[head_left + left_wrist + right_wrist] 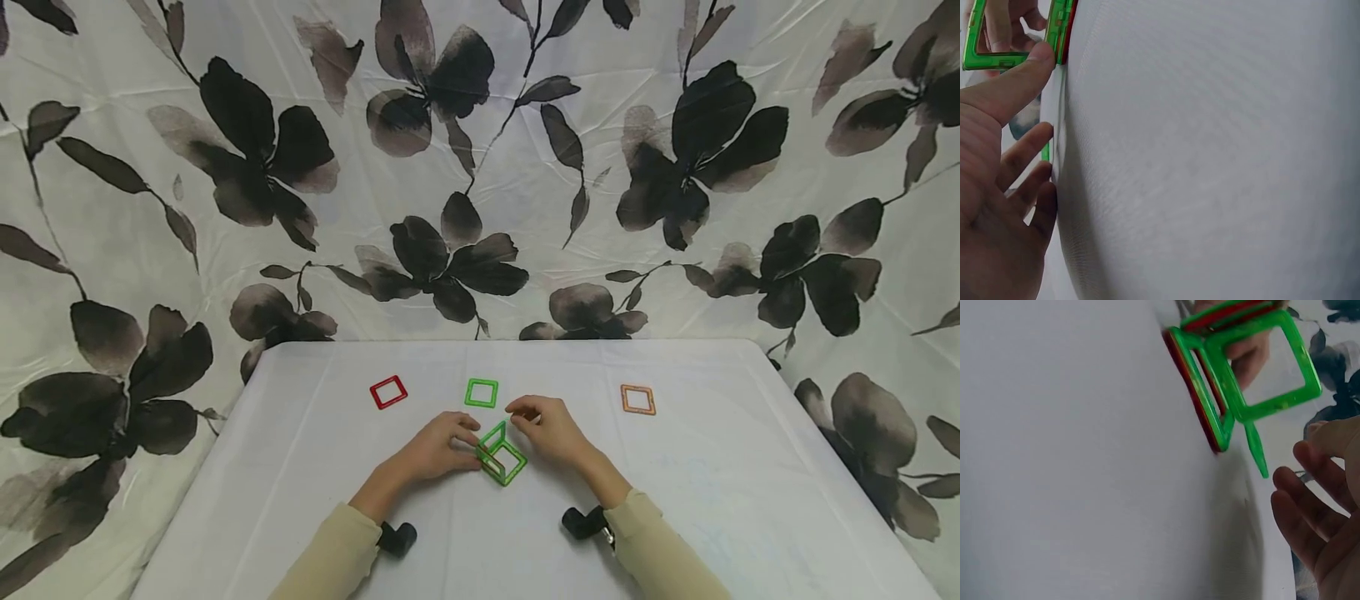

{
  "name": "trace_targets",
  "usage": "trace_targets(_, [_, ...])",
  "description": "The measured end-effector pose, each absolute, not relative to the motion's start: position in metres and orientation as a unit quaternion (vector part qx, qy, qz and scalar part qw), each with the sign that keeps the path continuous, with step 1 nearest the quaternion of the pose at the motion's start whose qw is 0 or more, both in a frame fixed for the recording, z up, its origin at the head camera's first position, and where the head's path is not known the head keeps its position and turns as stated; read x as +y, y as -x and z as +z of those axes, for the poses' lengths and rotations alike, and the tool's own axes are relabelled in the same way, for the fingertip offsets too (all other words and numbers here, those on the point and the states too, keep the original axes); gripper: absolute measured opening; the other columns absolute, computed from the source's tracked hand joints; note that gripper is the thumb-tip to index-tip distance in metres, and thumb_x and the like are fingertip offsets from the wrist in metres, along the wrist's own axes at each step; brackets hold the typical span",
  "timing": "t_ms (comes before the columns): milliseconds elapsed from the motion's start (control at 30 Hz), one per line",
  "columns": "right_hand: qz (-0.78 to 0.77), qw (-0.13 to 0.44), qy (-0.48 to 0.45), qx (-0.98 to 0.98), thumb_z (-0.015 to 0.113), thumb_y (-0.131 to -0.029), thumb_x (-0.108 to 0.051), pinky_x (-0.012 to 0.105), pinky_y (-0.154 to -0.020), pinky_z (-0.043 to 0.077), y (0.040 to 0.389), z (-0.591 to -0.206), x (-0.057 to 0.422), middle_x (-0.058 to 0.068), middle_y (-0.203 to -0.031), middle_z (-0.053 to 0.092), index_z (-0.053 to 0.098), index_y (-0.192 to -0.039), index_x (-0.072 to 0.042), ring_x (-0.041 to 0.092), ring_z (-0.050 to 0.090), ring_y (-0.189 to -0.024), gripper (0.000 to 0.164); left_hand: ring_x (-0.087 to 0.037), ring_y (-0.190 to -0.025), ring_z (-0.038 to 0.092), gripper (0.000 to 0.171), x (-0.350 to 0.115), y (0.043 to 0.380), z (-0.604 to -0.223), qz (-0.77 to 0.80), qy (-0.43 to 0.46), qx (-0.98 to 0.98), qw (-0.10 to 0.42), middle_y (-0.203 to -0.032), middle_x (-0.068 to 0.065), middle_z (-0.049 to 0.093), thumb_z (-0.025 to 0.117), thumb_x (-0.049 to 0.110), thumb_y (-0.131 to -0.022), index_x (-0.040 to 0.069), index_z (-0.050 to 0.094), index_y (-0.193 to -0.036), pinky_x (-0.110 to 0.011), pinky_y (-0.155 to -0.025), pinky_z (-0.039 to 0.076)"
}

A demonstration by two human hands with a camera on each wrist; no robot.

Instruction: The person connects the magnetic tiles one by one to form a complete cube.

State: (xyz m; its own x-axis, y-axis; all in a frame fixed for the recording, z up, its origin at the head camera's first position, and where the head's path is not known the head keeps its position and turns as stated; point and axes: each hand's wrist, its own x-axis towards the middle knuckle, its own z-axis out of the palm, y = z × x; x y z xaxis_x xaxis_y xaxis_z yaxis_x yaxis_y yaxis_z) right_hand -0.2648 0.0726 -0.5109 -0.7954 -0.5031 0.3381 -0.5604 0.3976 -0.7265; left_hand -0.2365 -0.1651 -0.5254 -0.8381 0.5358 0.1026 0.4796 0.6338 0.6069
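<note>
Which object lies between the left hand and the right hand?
In the head view, a structure of joined green and red square plastic frames stands there; the left hand touches it.

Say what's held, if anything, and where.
The left grip touches a green square plastic frame near its corner; a hold can't be confirmed. The right grip holds nothing.

From my head camera, soft, even light covers the white tabletop [750,467]. My wrist views are dimmer (greyish, slightly blurred), each darkening toward one side.
</note>
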Motion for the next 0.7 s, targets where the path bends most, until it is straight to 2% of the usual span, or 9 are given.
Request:
trace_targets(233, [0.392, 0.009, -0.306, -0.868, 0.062, -0.082, -0.016, 0.024, -0.059, 0.044, 0.293, -0.507, 0.064, -0.009, -0.08, 0.06, 0.067, -0.094, -0.011, 0.006, 0.053, -0.067, 0.014, -0.017, -0.114, 0.04, 0.019, -0.167, 0.232, -0.522, 0.321, -0.279, 0.904, 0.047, -0.11, 0.005, 0.055, 0.074, 0.036, -0.068, 0.026, 0.07, -0.084, -0.037, -0.096, 0.029])
trace_targets(467, [0.362, -0.013, -0.303, -0.881, 0.065, -0.08, -0.018, 0.025, -0.057, 0.044, 0.314, -0.507, 0.05, -0.009, -0.075, 0.059, 0.069, -0.089, -0.015, 0.007, 0.053, -0.065, 0.01, -0.017, -0.11, 0.044, 0.019, -0.167, 0.231, -0.523, 0.311, -0.3, 0.901, 0.031, -0.104, 0.008, 0.056, 0.075, 0.037, -0.066, 0.026, 0.07, -0.081, -0.036, -0.094, 0.031])
trace_targets(700, [0.326, -0.04, -0.291, -0.898, 0.07, -0.075, -0.025, 0.025, -0.056, 0.041, 0.322, -0.513, 0.041, -0.009, -0.074, 0.057, 0.07, -0.09, -0.019, 0.007, 0.051, -0.064, 0.016, -0.016, -0.108, 0.044, 0.019, -0.168, 0.228, -0.523, 0.325, -0.285, 0.901, 0.038, -0.103, 0.009, 0.056, 0.077, 0.037, -0.064, 0.028, 0.07, -0.08, -0.037, -0.093, 0.033])
